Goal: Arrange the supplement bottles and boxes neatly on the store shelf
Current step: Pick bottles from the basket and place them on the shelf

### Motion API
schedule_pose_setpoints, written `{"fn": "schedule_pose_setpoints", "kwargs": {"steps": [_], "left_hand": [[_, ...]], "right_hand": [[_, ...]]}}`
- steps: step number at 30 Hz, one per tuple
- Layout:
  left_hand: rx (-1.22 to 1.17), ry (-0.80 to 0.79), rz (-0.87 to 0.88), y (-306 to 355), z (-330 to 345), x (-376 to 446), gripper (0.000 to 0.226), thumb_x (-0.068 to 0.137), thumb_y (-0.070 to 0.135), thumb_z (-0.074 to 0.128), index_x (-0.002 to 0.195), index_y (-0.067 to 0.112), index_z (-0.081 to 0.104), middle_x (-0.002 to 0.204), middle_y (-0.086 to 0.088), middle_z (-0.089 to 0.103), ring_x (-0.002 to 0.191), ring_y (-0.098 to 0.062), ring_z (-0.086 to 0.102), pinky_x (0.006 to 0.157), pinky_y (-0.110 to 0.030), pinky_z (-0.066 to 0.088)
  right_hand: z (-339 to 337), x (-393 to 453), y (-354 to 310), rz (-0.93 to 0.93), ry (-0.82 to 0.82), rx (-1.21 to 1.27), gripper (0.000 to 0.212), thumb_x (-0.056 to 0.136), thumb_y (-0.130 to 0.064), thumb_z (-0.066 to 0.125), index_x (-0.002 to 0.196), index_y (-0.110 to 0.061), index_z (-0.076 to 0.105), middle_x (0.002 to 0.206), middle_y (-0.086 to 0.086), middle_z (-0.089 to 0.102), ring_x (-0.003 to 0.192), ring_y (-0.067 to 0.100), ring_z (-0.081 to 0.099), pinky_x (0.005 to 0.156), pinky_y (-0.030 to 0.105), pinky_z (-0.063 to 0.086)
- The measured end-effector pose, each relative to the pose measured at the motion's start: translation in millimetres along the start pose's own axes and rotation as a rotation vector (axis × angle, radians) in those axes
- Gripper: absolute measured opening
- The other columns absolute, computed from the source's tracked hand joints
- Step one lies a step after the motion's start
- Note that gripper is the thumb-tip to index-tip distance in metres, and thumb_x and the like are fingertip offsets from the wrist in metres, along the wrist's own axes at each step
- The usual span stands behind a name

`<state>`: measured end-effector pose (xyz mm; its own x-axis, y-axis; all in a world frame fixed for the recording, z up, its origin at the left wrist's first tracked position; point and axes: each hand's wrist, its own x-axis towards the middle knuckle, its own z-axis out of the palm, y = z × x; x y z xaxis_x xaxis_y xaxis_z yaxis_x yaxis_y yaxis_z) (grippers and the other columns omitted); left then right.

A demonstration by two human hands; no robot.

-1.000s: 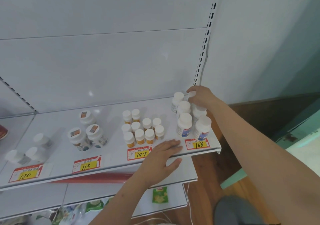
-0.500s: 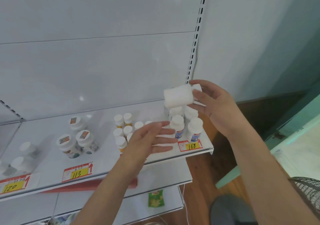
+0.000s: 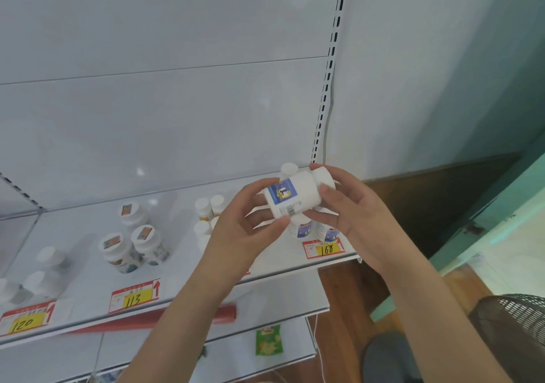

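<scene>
Head view: white bottle [image 3: 290,195] sideways between left grip [image 3: 240,229], right grip [image 3: 348,208]; both grasping it.

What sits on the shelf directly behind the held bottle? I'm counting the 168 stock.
Behind the held bottle, gripped by the left hand and right hand, show one white cap and two blue-labelled bottles. Any others are covered.

White bottle [image 3: 292,195] with blue label and barcode; white shelf [image 3: 88,279]; red-and-yellow price tags [image 3: 134,295]; red tube [image 3: 188,322]; green packet [image 3: 267,340], its pattern seemingly yellowish; brown floor [image 3: 348,291].
</scene>
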<state>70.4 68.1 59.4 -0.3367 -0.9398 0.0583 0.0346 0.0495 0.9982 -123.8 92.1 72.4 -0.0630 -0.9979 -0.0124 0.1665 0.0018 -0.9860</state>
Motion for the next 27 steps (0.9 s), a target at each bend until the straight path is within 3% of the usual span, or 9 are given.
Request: {"fn": "schedule_pose_setpoints", "kwargs": {"steps": [3, 7, 11, 16, 19, 21, 24, 27], "left_hand": [[-0.026, -0.03, -0.036, -5, -4, -2, 0.045, 0.089, 0.004, 0.07, 0.127, 0.025, 0.059, 0.114, 0.002, 0.072, 0.102, -0.015, 0.071, 0.078, -0.021, 0.056], [-0.315, -0.05, -0.193, -12, -7, 2, 0.041, 0.083, 0.024, 0.067, 0.123, 0.013, 0.065, 0.116, -0.014, 0.072, 0.105, -0.031, 0.071, 0.089, -0.031, 0.058], [-0.259, 0.05, -0.062, -18, 0, 2, 0.047, 0.079, 0.02, 0.071, 0.125, 0.015, 0.064, 0.114, -0.006, 0.073, 0.103, -0.024, 0.072, 0.081, -0.025, 0.057], [-0.241, 0.086, -0.002, -23, 8, 3, 0.046, 0.082, 0.016, 0.07, 0.127, 0.013, 0.061, 0.117, -0.006, 0.071, 0.105, -0.024, 0.07, 0.089, -0.032, 0.058], [-0.048, 0.098, -0.016, -25, 1, 4, 0.043, 0.088, 0.02, 0.069, 0.129, 0.021, 0.06, 0.119, 0.002, 0.07, 0.106, -0.015, 0.069, 0.082, -0.023, 0.055], [0.148, 0.165, -0.037, -34, -10, 2, 0.041, 0.092, 0.027, 0.068, 0.132, 0.031, 0.057, 0.124, 0.01, 0.066, 0.113, -0.006, 0.065, 0.086, -0.022, 0.053], [0.456, 0.34, -0.015, -49, -39, -14, 0.046, 0.092, 0.047, 0.062, 0.136, 0.038, 0.051, 0.132, 0.022, 0.056, 0.124, 0.009, 0.05, 0.103, -0.017, 0.042], [0.755, 0.453, -0.084, -54, -70, -49, 0.051, 0.094, 0.054, 0.054, 0.142, 0.045, 0.039, 0.132, 0.034, 0.041, 0.123, 0.02, 0.035, 0.098, 0.0, 0.027]], "right_hand": [[-1, -5, 3, -0.041, 0.002, -0.144, 0.029, 0.093, -0.015, 0.064, 0.119, -0.028, 0.064, 0.11, -0.012, 0.073, 0.106, 0.013, 0.07, 0.079, 0.024, 0.059], [-1, -10, 6, -0.099, 0.007, -0.223, 0.032, 0.09, -0.017, 0.068, 0.119, -0.03, 0.063, 0.116, -0.013, 0.07, 0.109, 0.012, 0.068, 0.082, 0.028, 0.06], [7, -13, 11, -0.091, -0.006, -0.092, 0.033, 0.093, -0.015, 0.063, 0.124, -0.028, 0.061, 0.118, -0.006, 0.071, 0.112, 0.019, 0.068, 0.093, 0.036, 0.057], [16, -6, 17, -0.064, 0.019, -0.019, 0.029, 0.092, -0.021, 0.063, 0.12, -0.028, 0.064, 0.115, -0.001, 0.073, 0.111, 0.021, 0.068, 0.102, 0.046, 0.051], [19, 9, 17, -0.063, 0.025, 0.001, 0.029, 0.092, -0.016, 0.065, 0.12, -0.022, 0.064, 0.115, 0.002, 0.073, 0.111, 0.025, 0.068, 0.101, 0.049, 0.052], [25, 27, 19, -0.093, 0.035, -0.011, 0.029, 0.09, -0.015, 0.07, 0.119, -0.019, 0.064, 0.115, 0.001, 0.073, 0.109, 0.022, 0.069, 0.096, 0.045, 0.055], [47, 60, 21, -0.175, 0.008, -0.089, 0.03, 0.088, -0.012, 0.073, 0.116, -0.017, 0.064, 0.112, -0.003, 0.072, 0.106, 0.01, 0.068, 0.085, 0.025, 0.053], [87, 89, 25, -0.235, -0.079, -0.15, 0.03, 0.086, -0.012, 0.074, 0.112, -0.022, 0.064, 0.107, -0.012, 0.071, 0.102, 0.002, 0.068, 0.08, 0.014, 0.051]]}}
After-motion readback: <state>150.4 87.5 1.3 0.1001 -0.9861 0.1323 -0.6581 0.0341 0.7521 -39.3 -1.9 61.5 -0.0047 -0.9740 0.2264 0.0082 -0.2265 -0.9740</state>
